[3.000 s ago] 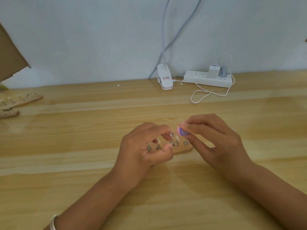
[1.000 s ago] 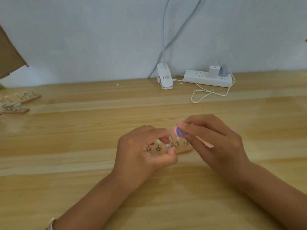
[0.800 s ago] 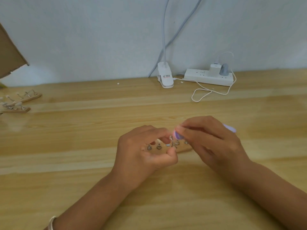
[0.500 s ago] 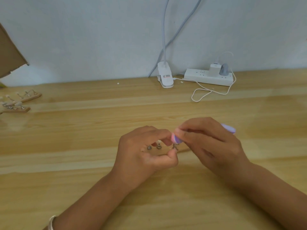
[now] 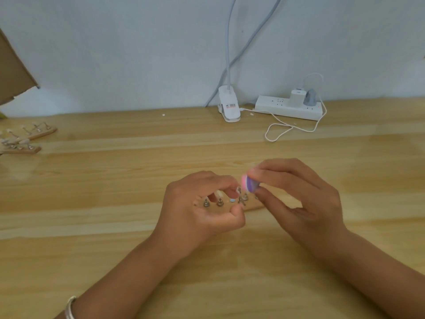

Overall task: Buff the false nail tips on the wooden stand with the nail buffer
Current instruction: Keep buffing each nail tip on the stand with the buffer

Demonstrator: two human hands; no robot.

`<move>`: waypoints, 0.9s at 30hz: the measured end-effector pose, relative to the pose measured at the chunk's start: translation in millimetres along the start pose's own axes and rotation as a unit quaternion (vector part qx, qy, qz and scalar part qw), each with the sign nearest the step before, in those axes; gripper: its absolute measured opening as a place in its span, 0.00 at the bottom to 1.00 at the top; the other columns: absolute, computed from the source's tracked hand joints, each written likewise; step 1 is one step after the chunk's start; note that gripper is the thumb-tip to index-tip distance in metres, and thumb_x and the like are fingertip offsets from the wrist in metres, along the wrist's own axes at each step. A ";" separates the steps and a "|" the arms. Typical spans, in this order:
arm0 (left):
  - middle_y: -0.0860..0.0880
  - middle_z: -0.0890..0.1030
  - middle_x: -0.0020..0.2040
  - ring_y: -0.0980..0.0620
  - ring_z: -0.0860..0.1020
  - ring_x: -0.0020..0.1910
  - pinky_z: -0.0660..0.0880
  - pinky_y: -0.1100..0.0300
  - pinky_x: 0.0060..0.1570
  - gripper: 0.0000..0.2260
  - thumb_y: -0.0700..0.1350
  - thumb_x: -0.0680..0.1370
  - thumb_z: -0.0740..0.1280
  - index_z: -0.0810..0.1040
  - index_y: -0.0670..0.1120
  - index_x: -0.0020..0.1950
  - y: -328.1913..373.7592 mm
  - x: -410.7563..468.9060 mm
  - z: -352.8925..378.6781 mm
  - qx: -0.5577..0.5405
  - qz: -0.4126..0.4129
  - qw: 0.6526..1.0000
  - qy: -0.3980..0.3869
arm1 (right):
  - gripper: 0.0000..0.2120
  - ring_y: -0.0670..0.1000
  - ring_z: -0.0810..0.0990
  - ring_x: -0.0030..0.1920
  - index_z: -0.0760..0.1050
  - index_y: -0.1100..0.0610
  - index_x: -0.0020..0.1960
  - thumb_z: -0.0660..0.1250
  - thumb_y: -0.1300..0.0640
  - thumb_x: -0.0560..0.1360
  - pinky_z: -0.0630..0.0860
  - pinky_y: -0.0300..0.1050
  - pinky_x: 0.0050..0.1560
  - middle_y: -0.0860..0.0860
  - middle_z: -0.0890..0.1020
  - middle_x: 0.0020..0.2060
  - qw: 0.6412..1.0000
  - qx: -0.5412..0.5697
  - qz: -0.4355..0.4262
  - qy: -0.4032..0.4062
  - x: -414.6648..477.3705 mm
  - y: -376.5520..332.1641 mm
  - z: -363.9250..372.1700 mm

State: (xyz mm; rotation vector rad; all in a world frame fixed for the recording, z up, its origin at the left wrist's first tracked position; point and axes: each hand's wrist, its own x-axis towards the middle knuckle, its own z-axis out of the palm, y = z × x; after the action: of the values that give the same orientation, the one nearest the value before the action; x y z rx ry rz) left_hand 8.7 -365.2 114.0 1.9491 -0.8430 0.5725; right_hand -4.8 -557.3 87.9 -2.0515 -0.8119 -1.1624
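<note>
Here, left hand [image 5: 197,210] gripping one wooden stand [image 5: 252,205], right hand [image 5: 305,203] pinching one nail buffer [image 5: 250,187], two spare stands [image 5: 44,132] left of it.

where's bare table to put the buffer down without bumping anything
Bare table lies left of the left hand, up to the spare stands at the far-left edge. More lies right of the right hand, nearer than the white cable. Crowded: between the hands, where the nail buffer is held over the wooden stand.

Right hand [image 5: 305,199] pinches nail buffer [image 5: 249,187] against nail tip [image 5: 238,189]; left hand [image 5: 202,210] steadies wooden stand [image 5: 251,205].
</note>
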 end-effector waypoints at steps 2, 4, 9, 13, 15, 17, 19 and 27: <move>0.52 0.82 0.34 0.51 0.78 0.32 0.76 0.54 0.32 0.10 0.45 0.63 0.69 0.85 0.43 0.41 0.6 -1.1 0.2 -0.004 0.003 1.000 -0.007 | 0.14 0.49 0.81 0.52 0.79 0.61 0.58 0.71 0.71 0.74 0.75 0.38 0.57 0.53 0.81 0.50 0.999 0.004 -0.043 -0.014 -1.5 -5.1 4.0; 0.50 0.82 0.35 0.50 0.78 0.33 0.76 0.54 0.32 0.10 0.43 0.63 0.69 0.85 0.43 0.41 1.4 -0.9 -1.3 -0.057 -0.013 0.998 -0.001 | 0.14 0.50 0.81 0.50 0.80 0.63 0.56 0.72 0.73 0.73 0.75 0.38 0.55 0.55 0.82 0.49 0.998 -0.012 -0.050 -0.027 -1.8 0.4 1.0; 0.50 0.83 0.37 0.53 0.80 0.36 0.77 0.60 0.35 0.08 0.40 0.64 0.70 0.84 0.43 0.42 -2.5 1.1 -1.0 -0.148 -0.022 0.989 0.015 | 0.13 0.50 0.82 0.50 0.81 0.58 0.57 0.73 0.69 0.74 0.79 0.44 0.51 0.55 0.83 0.49 1.000 -0.002 0.006 0.010 0.7 1.6 -3.3; 0.50 0.84 0.36 0.51 0.79 0.34 0.75 0.59 0.35 0.08 0.42 0.66 0.70 0.85 0.47 0.43 -6.8 -0.2 3.1 -0.319 -0.155 0.935 -0.011 | 0.14 0.49 0.81 0.51 0.81 0.59 0.57 0.73 0.70 0.74 0.72 0.34 0.58 0.55 0.82 0.50 0.999 -0.008 -0.035 0.014 -0.5 -7.9 1.6; 0.50 0.83 0.36 0.51 0.80 0.36 0.76 0.61 0.34 0.07 0.45 0.66 0.72 0.85 0.46 0.42 -10.1 0.1 2.7 -0.416 -0.197 0.887 -0.027 | 0.14 0.50 0.82 0.50 0.79 0.60 0.57 0.72 0.71 0.73 0.75 0.38 0.56 0.54 0.82 0.48 1.000 -0.023 -0.005 0.003 0.1 -2.9 -0.3; 0.49 0.82 0.35 0.51 0.81 0.37 0.74 0.63 0.33 0.07 0.47 0.68 0.71 0.85 0.46 0.41 -10.8 1.3 2.3 -0.445 -0.206 0.871 -0.038 | 0.14 0.50 0.82 0.50 0.79 0.60 0.57 0.73 0.70 0.74 0.80 0.47 0.51 0.50 0.82 0.48 0.999 -0.024 0.019 0.017 2.1 -1.6 -2.2; 0.49 0.80 0.33 0.52 0.79 0.35 0.73 0.63 0.31 0.09 0.49 0.69 0.67 0.84 0.46 0.40 -10.1 3.3 2.9 -0.451 -0.228 0.862 -0.040 | 0.15 0.47 0.81 0.52 0.77 0.59 0.58 0.73 0.68 0.74 0.80 0.45 0.51 0.46 0.81 0.49 0.999 -0.007 0.011 0.038 3.5 -5.5 -1.5; 0.50 0.78 0.33 0.53 0.76 0.34 0.71 0.62 0.28 0.11 0.50 0.69 0.68 0.84 0.43 0.40 -10.5 2.8 5.0 -0.457 -0.291 0.839 -0.055 | 0.11 0.50 0.80 0.49 0.81 0.64 0.54 0.74 0.70 0.72 0.76 0.38 0.55 0.56 0.83 0.44 0.998 -0.042 0.020 0.033 2.5 -3.5 1.5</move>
State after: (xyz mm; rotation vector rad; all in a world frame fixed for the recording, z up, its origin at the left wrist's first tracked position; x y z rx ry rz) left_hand 18.7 -366.8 107.7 1.2218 -0.4052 -0.2948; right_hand -5.6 -553.5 90.3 -2.0755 -0.6987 -1.2554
